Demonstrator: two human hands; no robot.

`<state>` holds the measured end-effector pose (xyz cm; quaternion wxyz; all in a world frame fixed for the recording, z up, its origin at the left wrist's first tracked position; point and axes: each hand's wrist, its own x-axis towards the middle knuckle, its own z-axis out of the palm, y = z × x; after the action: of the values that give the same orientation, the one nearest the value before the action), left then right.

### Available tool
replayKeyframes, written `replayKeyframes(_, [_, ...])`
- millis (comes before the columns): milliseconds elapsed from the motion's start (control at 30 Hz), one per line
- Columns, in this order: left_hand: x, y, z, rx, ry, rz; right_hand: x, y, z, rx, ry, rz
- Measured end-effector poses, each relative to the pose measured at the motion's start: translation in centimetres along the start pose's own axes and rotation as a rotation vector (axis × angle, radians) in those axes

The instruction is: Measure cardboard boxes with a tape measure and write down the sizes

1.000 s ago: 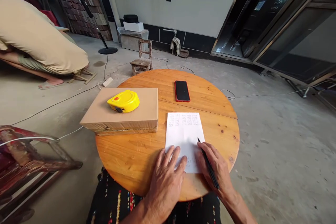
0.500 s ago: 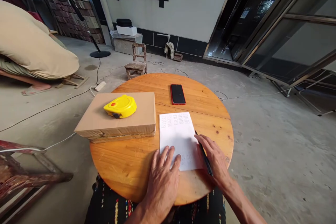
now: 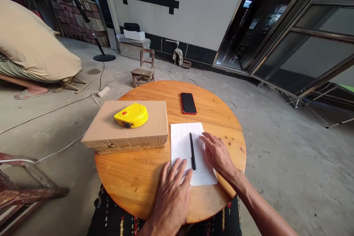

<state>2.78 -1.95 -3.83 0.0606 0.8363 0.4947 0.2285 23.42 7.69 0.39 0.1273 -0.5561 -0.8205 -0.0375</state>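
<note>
My left hand (image 3: pixel 171 190) lies flat with fingers spread on the near left corner of a white sheet of paper (image 3: pixel 182 143) with rows of small writing. A black pen (image 3: pixel 192 151) lies loose on the paper, pointing away from me. My right hand (image 3: pixel 218 153) rests open on the paper's right side, just right of the pen and not gripping it. All of this sits on a round wooden table (image 3: pixel 138 177).
A flat cardboard box (image 3: pixel 110 129) lies on the table's left with a yellow tape measure (image 3: pixel 131 115) on top. A red-edged phone (image 3: pixel 188 103) lies face up at the far side. Beyond are a small wooden chair (image 3: pixel 143 69), floor cables and a reclining person (image 3: pixel 30 48).
My right hand has let go of the pen, which now lies on the paper. That hand moved forward and flattened on the sheet. The left hand stayed in place.
</note>
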Motion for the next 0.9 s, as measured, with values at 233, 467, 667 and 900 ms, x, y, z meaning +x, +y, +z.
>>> replayKeyframes(233, [0.1,0.2,-0.1,0.029,0.035,-0.014,4.4,0.6,2.0,-0.009,0.060,0.032])
replayKeyframes(467, [0.2,0.5,0.0,0.029,0.051,-0.037,3.8,-0.4,2.9,-0.057,0.105,0.083])
replayKeyframes(667, [0.1,0.7,0.0,-0.036,0.035,-0.065,3.4,0.5,3.1,-0.032,0.144,0.135])
replayKeyframes(900, [0.3,0.8,-0.5,-0.076,0.039,-0.088,-0.6,-1.8,1.5,0.050,0.130,0.004])
